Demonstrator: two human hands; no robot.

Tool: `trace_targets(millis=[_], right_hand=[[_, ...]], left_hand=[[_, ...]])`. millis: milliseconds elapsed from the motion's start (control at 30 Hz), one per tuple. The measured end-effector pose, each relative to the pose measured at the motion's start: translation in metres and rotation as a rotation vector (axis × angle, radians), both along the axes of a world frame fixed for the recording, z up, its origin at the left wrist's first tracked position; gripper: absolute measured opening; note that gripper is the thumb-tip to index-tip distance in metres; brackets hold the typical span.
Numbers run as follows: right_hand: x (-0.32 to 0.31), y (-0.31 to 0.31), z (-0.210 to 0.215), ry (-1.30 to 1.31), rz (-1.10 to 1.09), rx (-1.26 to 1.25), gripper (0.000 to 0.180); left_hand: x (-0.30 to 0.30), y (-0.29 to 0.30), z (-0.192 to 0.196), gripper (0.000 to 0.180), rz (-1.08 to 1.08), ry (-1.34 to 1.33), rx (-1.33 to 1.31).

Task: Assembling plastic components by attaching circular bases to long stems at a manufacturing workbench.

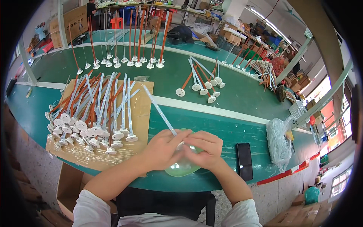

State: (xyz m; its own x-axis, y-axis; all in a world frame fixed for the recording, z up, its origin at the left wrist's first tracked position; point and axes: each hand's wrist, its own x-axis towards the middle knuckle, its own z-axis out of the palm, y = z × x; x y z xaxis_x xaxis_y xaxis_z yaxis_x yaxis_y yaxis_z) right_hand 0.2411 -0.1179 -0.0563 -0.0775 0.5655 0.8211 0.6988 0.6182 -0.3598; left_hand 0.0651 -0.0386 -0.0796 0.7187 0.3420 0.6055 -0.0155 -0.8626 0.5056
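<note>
My left hand (162, 150) is closed around the lower end of a long pale-blue strip (160, 113) with small dark spots along it. The strip slants up and to the left. Against it, my right hand (206, 148) has its fingers bent in and pressed together; what they pinch is hidden. Directly beneath both hands lies a translucent light-green round dish (183, 171), partly covered by them. To the left, a pile of similar pale and reddish-brown strips with white round bases (97, 131) rests on a cardboard sheet (141, 125).
A black phone (244, 162) lies right of my hands, and a bundle of clear plastic strands (279, 143) is beyond it. Several strips stand upright on white bases (160, 65) at the back. Another loose group with white discs (203, 91) lies at centre right.
</note>
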Motion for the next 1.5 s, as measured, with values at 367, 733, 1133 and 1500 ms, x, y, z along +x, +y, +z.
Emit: trace_targets(millis=[367,733,1133,1500], right_hand=[[0.001,0.001,0.002,0.128,0.086,-0.214,0.022],[-0.01,0.002,0.003,0.281,-0.072,-0.435,0.024],[0.003,0.0,-0.002,-0.442,0.219,-0.663,0.026],[0.008,0.006,-0.007,-0.175,0.138,-0.634,0.017]], left_hand=[[0.001,0.007,-0.006,0.052,-0.035,-0.011,-0.12],[-0.002,0.012,-0.002,0.047,0.02,0.124,-0.078],[-0.002,0.025,-0.008,0.025,0.103,0.037,-0.008],[0.0,0.025,-0.008,0.034,0.161,0.162,-0.042]])
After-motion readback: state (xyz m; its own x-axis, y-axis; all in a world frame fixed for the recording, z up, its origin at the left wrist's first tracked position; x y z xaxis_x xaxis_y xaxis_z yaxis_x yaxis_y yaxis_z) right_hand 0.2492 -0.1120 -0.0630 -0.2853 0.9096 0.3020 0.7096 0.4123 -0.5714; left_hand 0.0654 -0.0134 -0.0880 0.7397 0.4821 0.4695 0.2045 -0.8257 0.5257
